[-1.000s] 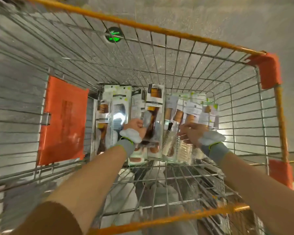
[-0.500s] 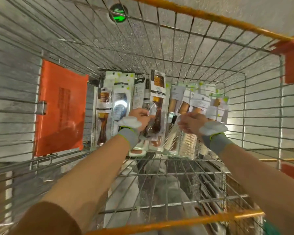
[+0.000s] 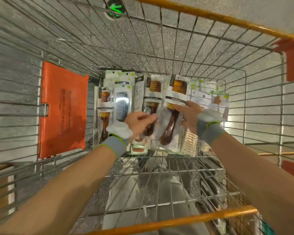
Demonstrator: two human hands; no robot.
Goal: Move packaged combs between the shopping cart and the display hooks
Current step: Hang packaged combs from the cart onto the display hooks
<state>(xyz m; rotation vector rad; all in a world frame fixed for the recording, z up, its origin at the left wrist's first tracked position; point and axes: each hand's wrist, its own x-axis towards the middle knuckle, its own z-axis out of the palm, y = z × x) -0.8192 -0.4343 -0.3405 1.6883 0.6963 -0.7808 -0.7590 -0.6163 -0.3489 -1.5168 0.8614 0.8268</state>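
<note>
Several packaged combs lie side by side on the floor of the wire shopping cart (image 3: 176, 53). My left hand (image 3: 139, 122) grips a clear pack with a brown comb (image 3: 150, 99) near its lower half. My right hand (image 3: 189, 116) holds a second brown comb pack (image 3: 172, 114) by its right edge, raised beside the first. A silver comb pack (image 3: 120, 106) and another brown comb pack (image 3: 104, 116) lie at the left of the row. White-backed packs (image 3: 204, 97) and a cream comb (image 3: 190, 143) lie to the right, partly hidden by my right hand.
An orange plastic panel (image 3: 63, 109) hangs on the cart's left wall. Orange rails run along the far rim (image 3: 210, 15) and the near handle (image 3: 176, 223). A green arrow marker (image 3: 116, 8) shows on the speckled floor beyond the cart.
My right hand has shifted left off the right-hand packs and taken hold of a brown comb pack. Both held packs now sit side by side, lifted. The view has moved closer.
</note>
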